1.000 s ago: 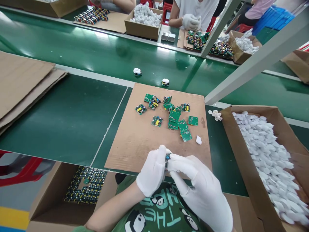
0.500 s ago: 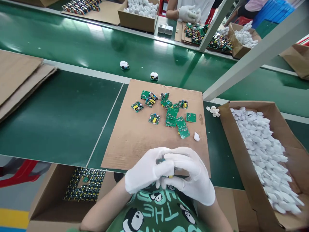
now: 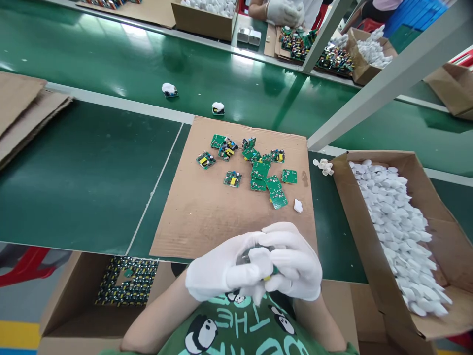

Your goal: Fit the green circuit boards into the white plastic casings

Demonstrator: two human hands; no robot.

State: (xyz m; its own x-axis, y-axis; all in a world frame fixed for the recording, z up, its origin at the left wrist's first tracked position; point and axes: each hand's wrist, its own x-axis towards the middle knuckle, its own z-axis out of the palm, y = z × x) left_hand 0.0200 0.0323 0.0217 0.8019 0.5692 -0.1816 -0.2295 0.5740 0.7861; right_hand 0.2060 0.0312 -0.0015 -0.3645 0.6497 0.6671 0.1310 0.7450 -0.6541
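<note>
Both my hands wear white gloves and meet close to my chest, over the near edge of a cardboard sheet point(image 3: 207, 212). My left hand point(image 3: 218, 271) and my right hand point(image 3: 295, 264) are closed together around a small circuit board with a white plastic piece point(image 3: 260, 259); only slivers of green and yellow show between the fingers. Several loose green circuit boards point(image 3: 258, 167) lie scattered on the far half of the sheet, and one white plastic piece point(image 3: 297, 205) lies beside them.
An open box of white plastic pieces point(image 3: 399, 231) stands at my right. A box of stacked circuit boards point(image 3: 127, 281) sits below the table at my left. Two assembled units point(image 3: 169, 89) point(image 3: 218, 108) lie on the green conveyor belt. Another person's gloved hands point(image 3: 283, 12) work across the belt.
My hands have drawn nearer to my chest and wrapped more tightly over the board and white piece. The two units on the belt have drifted left.
</note>
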